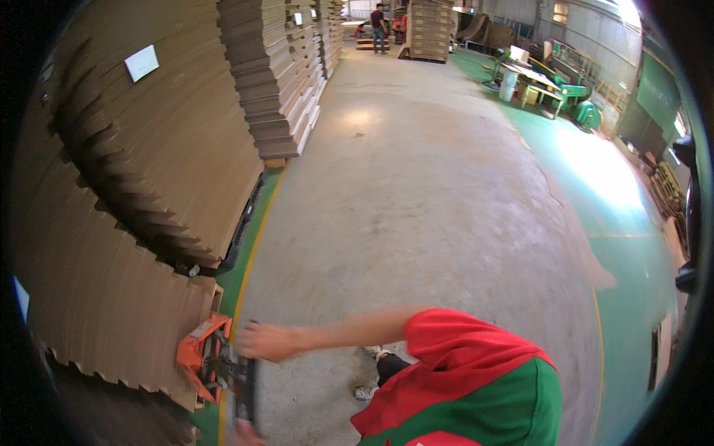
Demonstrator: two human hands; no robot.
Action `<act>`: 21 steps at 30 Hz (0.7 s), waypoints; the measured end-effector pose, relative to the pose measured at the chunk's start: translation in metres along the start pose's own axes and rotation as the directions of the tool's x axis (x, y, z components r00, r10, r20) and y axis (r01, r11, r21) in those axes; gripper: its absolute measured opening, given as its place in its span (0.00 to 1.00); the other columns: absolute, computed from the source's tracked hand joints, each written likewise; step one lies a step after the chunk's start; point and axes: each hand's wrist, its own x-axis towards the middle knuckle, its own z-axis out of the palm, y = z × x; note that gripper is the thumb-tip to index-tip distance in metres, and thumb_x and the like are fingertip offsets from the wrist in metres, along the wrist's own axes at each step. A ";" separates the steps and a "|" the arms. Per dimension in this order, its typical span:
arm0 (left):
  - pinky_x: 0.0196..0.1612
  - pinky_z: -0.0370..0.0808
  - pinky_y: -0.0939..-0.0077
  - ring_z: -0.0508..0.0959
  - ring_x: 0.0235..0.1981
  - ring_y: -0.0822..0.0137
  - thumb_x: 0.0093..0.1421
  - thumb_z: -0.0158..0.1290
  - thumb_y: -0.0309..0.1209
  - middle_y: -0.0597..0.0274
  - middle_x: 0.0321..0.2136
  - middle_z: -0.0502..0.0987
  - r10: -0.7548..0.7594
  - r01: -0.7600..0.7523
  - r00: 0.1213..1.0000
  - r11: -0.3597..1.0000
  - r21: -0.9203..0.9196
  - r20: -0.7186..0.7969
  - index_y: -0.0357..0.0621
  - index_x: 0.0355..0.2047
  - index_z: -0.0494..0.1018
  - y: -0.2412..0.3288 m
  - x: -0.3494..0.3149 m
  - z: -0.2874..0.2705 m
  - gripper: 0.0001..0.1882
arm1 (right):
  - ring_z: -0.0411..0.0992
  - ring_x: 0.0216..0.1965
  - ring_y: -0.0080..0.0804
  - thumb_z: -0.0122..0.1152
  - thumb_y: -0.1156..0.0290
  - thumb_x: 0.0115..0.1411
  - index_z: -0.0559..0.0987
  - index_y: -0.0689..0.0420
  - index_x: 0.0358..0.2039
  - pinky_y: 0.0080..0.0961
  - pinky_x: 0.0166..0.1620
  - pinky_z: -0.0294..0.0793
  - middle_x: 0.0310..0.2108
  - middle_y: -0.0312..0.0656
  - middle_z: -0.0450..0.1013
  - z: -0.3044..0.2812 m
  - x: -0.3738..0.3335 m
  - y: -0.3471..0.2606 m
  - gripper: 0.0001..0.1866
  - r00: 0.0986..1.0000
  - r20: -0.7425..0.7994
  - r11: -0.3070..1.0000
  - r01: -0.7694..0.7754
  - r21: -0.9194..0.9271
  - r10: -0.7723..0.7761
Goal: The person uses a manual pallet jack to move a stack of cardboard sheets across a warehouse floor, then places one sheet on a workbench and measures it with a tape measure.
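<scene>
An orange pallet jack (195,352) stands at the lower left, against a tall stack of brown cardboard sheets (111,327). Its dark handle (250,394) rises toward me at the yellow floor line. My right hand (269,343) is closed round the far end of this handle, the arm stretched out to the left from a red sleeve. At the lower edge, my left hand (247,432) is blurred and only partly in the picture; it is at the near end of the same handle, its fingers hard to make out.
More cardboard stacks (264,74) line the left side. A grey concrete aisle (416,186) runs ahead, bordered by green floor (617,201). At the far end a person (379,30) stands near a stacked pallet load (430,30). A table (535,78) and green machinery (587,111) stand at the right.
</scene>
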 end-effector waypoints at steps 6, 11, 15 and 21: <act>0.38 0.71 0.49 0.77 0.36 0.40 0.66 0.35 0.63 0.43 0.31 0.78 -0.414 0.572 0.715 0.810 0.130 -0.564 0.36 0.37 0.75 -0.051 0.063 -0.109 0.38 | 0.65 0.52 0.46 0.68 0.70 0.38 0.74 0.59 0.35 0.43 0.59 0.62 0.40 0.44 0.71 0.019 0.142 0.008 0.21 0.970 -0.083 0.963 -0.214 0.161 0.229; 0.35 0.73 0.53 0.79 0.33 0.48 0.67 0.40 0.51 0.47 0.33 0.79 -0.537 0.482 0.841 0.798 0.363 0.064 0.38 0.42 0.75 0.029 -0.068 0.093 0.27 | 0.61 0.61 0.47 0.66 0.68 0.42 0.72 0.59 0.46 0.50 0.68 0.51 0.51 0.48 0.69 -0.057 -0.083 -0.070 0.28 0.943 0.238 0.963 -0.258 0.080 0.233; 0.46 0.74 0.54 0.78 0.42 0.48 0.65 0.44 0.48 0.46 0.43 0.79 -0.236 0.320 0.743 0.947 -0.024 0.627 0.37 0.51 0.71 0.051 -0.150 0.232 0.26 | 0.70 0.51 0.41 0.70 0.65 0.36 0.77 0.55 0.41 0.46 0.60 0.63 0.39 0.42 0.74 -0.034 -0.221 -0.102 0.27 0.481 0.864 0.978 -0.199 -0.061 0.152; 0.35 0.73 0.57 0.79 0.36 0.51 0.67 0.44 0.51 0.47 0.37 0.79 -0.394 0.594 0.804 0.503 -0.628 0.446 0.36 0.44 0.73 -0.026 -0.079 0.076 0.27 | 0.77 0.42 0.47 0.71 0.60 0.41 0.83 0.58 0.36 0.44 0.42 0.77 0.38 0.51 0.78 0.026 -0.045 -0.025 0.22 0.556 0.830 0.980 -0.139 0.140 -0.040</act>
